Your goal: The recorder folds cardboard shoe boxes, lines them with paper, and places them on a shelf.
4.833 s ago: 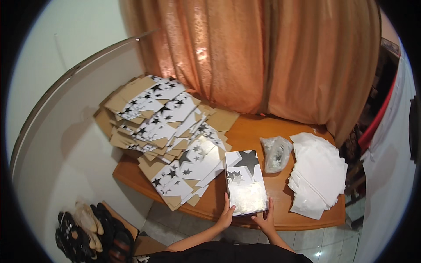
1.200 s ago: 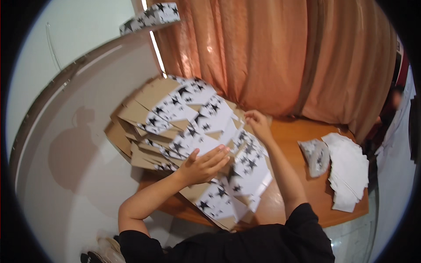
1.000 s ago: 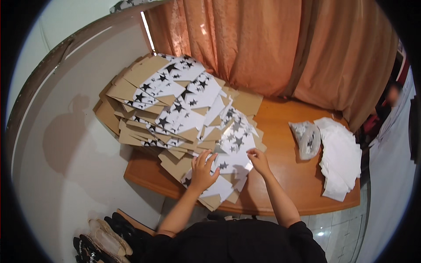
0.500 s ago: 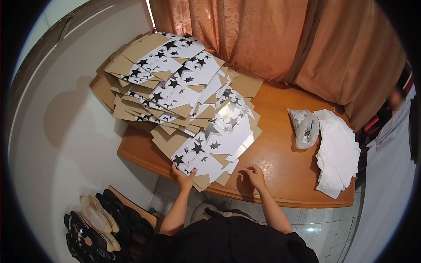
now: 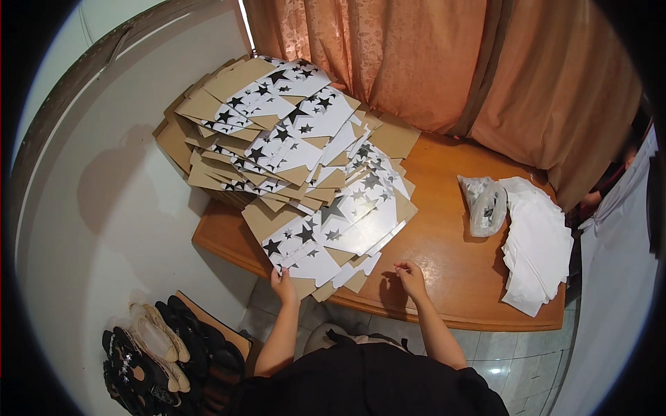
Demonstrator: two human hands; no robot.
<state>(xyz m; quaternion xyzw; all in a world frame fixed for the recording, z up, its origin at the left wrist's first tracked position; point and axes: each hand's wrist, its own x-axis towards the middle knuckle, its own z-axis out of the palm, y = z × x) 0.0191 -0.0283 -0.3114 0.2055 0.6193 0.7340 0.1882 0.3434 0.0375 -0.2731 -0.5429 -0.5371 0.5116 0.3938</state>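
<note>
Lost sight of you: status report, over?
Left hand holding star-print cardboard by edge. Right hand apparently empty over table. Plastic bag clear of both hands.

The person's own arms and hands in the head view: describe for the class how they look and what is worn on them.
The left hand and right hand are ungloved. The left forearm and right forearm are uncovered, with no watch or bracelet showing. Above them comes a plain black top. Any small rings cannot be made out.
</note>
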